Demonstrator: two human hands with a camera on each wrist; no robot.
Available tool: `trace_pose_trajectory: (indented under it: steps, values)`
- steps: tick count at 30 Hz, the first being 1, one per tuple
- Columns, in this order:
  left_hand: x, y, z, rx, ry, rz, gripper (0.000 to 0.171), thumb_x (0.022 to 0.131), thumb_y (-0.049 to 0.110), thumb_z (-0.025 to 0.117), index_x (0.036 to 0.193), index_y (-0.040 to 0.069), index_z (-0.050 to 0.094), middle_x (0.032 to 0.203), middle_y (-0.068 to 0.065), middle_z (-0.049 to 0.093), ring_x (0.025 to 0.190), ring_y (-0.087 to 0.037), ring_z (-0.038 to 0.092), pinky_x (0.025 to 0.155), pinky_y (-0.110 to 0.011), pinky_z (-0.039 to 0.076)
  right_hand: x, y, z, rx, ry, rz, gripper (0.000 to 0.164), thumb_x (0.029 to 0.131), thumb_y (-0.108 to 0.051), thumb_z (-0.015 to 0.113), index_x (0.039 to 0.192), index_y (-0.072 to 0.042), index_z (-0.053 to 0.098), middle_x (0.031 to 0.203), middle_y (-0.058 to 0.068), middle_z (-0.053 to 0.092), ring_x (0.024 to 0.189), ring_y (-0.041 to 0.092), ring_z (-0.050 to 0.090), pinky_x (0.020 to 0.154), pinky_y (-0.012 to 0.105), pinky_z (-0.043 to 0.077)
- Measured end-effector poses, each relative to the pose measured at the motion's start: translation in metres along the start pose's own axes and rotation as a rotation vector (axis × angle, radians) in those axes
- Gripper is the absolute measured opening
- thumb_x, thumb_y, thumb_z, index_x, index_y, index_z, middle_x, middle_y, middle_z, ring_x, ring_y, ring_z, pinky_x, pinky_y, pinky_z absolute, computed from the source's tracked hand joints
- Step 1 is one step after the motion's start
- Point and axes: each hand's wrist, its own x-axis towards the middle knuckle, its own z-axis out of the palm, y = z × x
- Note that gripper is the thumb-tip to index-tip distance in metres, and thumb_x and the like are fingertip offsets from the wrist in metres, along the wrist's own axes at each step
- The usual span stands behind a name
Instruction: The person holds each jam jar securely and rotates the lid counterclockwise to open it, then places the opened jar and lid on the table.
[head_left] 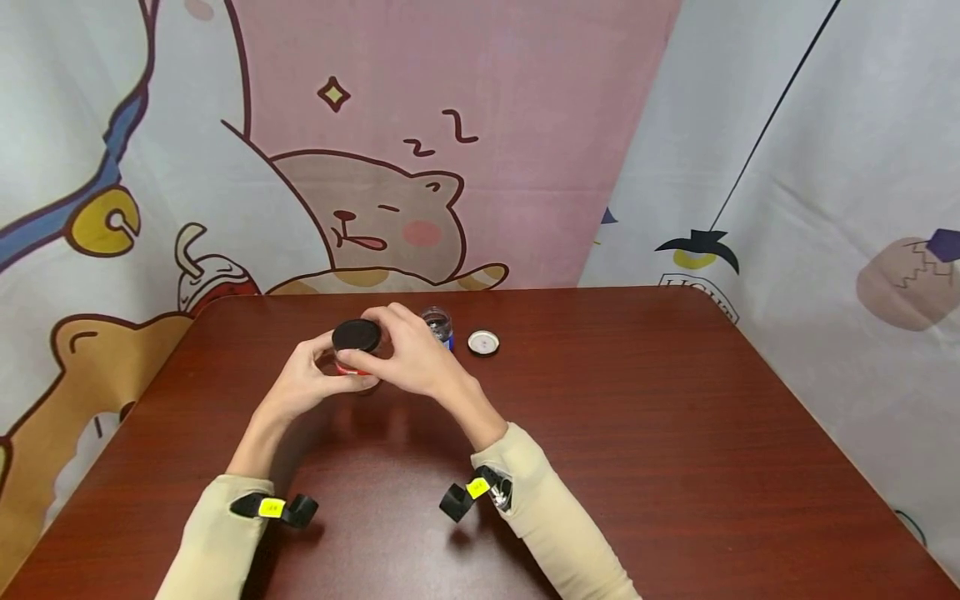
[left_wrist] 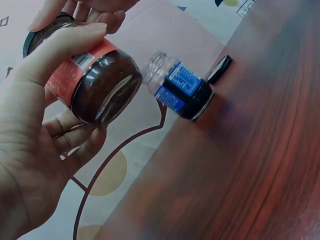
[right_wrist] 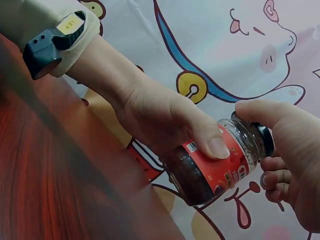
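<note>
My left hand (head_left: 300, 382) grips a glass jar (left_wrist: 112, 82) with a red label and dark contents, its thumb lying along the label. The jar is held above the table. A black lid (head_left: 357, 335) sits at the jar's mouth, and my right hand (head_left: 412, 354) holds it by the rim between thumb and fingers. In the right wrist view the lid (right_wrist: 265, 137) shows partly behind the right fingers. Just beyond the right hand stands a blue-labelled glass jar (left_wrist: 182, 87), uncapped, dark in its lower part.
Right of the blue-labelled jar, a loose lid (head_left: 483, 342) lies with its pale inside facing up. The brown wooden table (head_left: 637, 433) reaches back to a cartoon-printed cloth (head_left: 555, 150). Each sleeve carries a black wrist camera (head_left: 300, 510).
</note>
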Motion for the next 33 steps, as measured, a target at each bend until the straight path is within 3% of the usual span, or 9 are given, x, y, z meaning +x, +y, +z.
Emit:
trace_pose_trajectory:
  steps: [10, 19, 28, 33]
  values:
    - [0.002, 0.012, 0.011, -0.026, -0.027, 0.026, 0.047, 0.07, 0.011, 0.08, 0.113, 0.012, 0.061, 0.102, -0.004, 0.064, 0.086, -0.02, 0.059, 0.07, -0.029, 0.047, -0.007, 0.002, -0.014, -0.031, 0.015, -0.022, 0.047, 0.079, -0.057, 0.058, 0.107, -0.019, 0.056, 0.089, -0.01, 0.048, 0.077, 0.002, 0.043, 0.066, 0.019, 0.039]
    - [0.007, 0.025, 0.025, -0.05, -0.036, 0.024, 0.046, 0.069, 0.013, 0.081, 0.111, 0.013, 0.061, 0.099, -0.004, 0.063, 0.077, -0.019, 0.058, 0.064, -0.031, 0.049, -0.014, 0.009, -0.03, 0.002, 0.047, -0.077, 0.042, 0.08, -0.049, 0.062, 0.105, -0.015, 0.058, 0.083, -0.008, 0.048, 0.072, 0.006, 0.046, 0.062, 0.02, 0.04]
    - [0.011, 0.047, 0.042, 0.065, 0.026, 0.044, 0.042, 0.067, 0.02, 0.082, 0.104, 0.015, 0.063, 0.088, 0.0, 0.061, 0.07, -0.016, 0.056, 0.06, -0.032, 0.048, -0.024, 0.016, -0.047, 0.012, 0.062, -0.116, 0.044, 0.081, -0.047, 0.063, 0.108, -0.012, 0.056, 0.09, -0.007, 0.051, 0.077, 0.007, 0.046, 0.064, 0.02, 0.04]
    - [0.013, 0.054, 0.052, 0.077, 0.051, 0.055, 0.039, 0.067, 0.02, 0.082, 0.101, 0.015, 0.064, 0.086, 0.0, 0.06, 0.069, -0.017, 0.057, 0.058, -0.032, 0.048, -0.028, 0.02, -0.057, 0.014, 0.072, -0.122, 0.044, 0.081, -0.048, 0.061, 0.107, -0.013, 0.057, 0.088, -0.009, 0.051, 0.076, 0.008, 0.047, 0.065, 0.021, 0.04]
